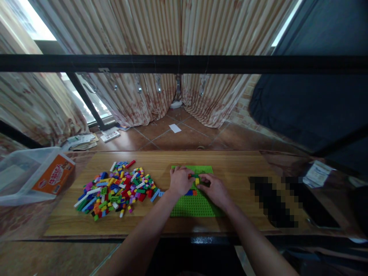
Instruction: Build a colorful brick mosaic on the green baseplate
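A green studded baseplate (186,209) lies on the wooden table, with both of my hands over its upper half. My left hand (180,181) rests at the plate's left side, fingers bent down around small bricks, with a bit of a red brick (189,176) showing beside them. What its fingertips grip is hidden. From the right, my right hand (213,188) closes thumb and forefinger at a yellow brick (197,181) near the plate's middle. Just below, a blue brick (189,192) and an orange brick (194,193) sit in a row on the plate.
A large heap of mixed coloured bricks (120,188) covers the table's left part. Beyond it stands a clear plastic bin (25,172) with an orange label. Dark, partly pixelated objects (316,207) lie at the right. A black metal bar (178,64) crosses behind the table.
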A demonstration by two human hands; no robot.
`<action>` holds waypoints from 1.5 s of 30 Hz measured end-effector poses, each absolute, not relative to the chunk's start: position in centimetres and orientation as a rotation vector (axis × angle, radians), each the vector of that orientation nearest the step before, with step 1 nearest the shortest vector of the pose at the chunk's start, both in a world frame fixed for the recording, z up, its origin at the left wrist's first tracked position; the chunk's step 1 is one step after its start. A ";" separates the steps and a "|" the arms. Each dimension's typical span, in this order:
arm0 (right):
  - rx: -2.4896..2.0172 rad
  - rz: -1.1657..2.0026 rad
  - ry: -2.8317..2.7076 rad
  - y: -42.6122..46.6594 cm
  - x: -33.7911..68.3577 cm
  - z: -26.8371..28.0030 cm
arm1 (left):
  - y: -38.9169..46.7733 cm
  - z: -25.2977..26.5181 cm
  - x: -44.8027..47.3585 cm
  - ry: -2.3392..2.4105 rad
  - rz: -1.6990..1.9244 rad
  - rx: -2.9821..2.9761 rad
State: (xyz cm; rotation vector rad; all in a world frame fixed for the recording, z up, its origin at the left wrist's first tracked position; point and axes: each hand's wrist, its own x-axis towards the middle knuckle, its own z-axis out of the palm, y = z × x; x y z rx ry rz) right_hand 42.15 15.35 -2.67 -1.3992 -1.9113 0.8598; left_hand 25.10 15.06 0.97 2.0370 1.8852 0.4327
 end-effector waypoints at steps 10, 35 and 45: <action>-1.482 1.008 -1.944 17.0 42.1 -2.0 | 16.7 2.0 25.6 1.934 0.280 1.954; -1.615 1.013 -2.175 18.5 41.7 -0.1 | 17.7 2.5 26.5 2.000 0.116 1.807; -1.392 1.007 -1.858 17.6 43.8 -1.7 | 16.5 3.4 25.2 1.906 0.139 1.901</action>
